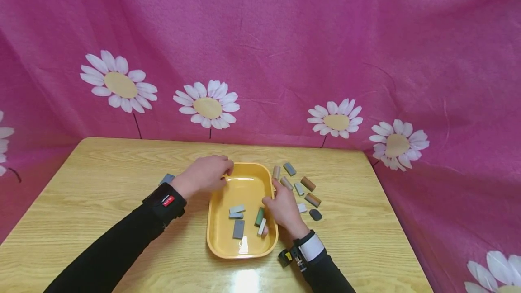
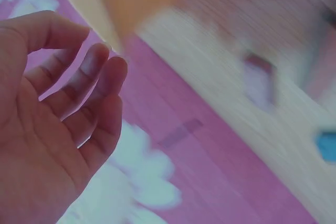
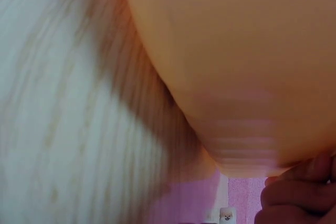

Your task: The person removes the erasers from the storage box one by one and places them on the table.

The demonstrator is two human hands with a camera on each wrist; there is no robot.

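A yellow plastic tray (image 1: 215, 238) lies in the middle of the table, its right side seen close up in the right wrist view. Inside it are a dark grey block (image 1: 239, 229), a green block (image 1: 259, 216), a white block (image 1: 262, 227) and light grey-blue blocks (image 1: 237, 209). My right hand (image 1: 283, 207) grips the tray's right rim, thumb on the inner side. By the upper left corner of the tray is my left hand (image 1: 206, 175), its fingers loosely bent with nothing between them in the left wrist view (image 2: 58, 108). Whether its fingertips touch the rim I cannot tell.
Right of the tray lie several loose pieces, among them a brown cylinder (image 1: 308, 183), a grey-blue block (image 1: 290, 169) and a dark rounded piece (image 1: 315, 215). Another grey-blue block (image 1: 167, 178) sits beside my left wrist. A pink flowered cloth (image 1: 260, 58) hangs behind the table (image 1: 122, 184).
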